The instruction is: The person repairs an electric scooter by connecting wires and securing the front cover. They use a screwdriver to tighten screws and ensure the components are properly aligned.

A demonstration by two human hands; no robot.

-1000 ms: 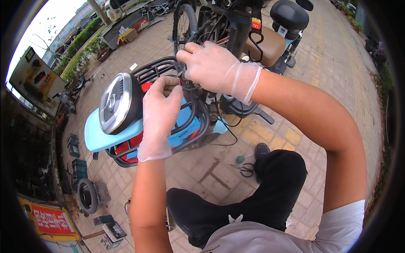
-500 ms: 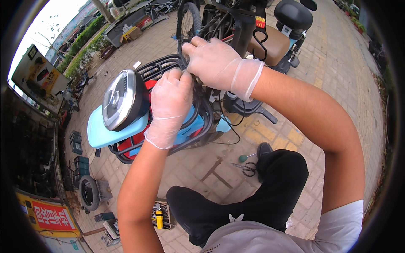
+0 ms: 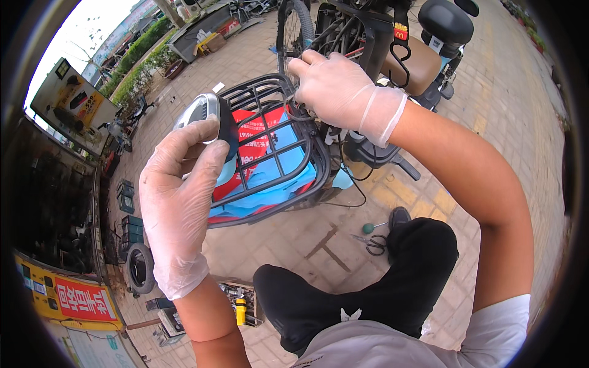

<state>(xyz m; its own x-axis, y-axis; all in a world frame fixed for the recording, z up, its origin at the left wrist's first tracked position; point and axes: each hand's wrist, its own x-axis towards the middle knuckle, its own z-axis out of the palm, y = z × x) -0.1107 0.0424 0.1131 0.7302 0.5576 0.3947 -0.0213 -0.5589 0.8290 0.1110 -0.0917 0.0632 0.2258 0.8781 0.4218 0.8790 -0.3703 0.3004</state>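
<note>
My left hand (image 3: 184, 190), in a thin clear glove, has its fingers and thumb curled at the rim of a round headlight (image 3: 228, 119) with a silver front and dark housing. The hand hides much of the lamp and nearly all of the light blue panel under it. Behind the lamp is a black wire basket (image 3: 279, 168) with red and light blue printed sheeting (image 3: 245, 132) inside. My right hand (image 3: 343, 92), also gloved, is closed at the basket's far right corner, by dark cables. What its fingers hold is hidden.
A bike with a tan seat (image 3: 414, 66) stands beyond my right hand. By my shoe lie scissors (image 3: 375, 245) and a green-handled screwdriver (image 3: 369, 228). A tool box with a yellow tool (image 3: 241, 311) sits near my left forearm. A black tyre (image 3: 141, 268) stands at left.
My left hand has left the spot beside my right hand and moved left to the headlight. My right hand stays at the basket corner. The whole view has shifted slightly.
</note>
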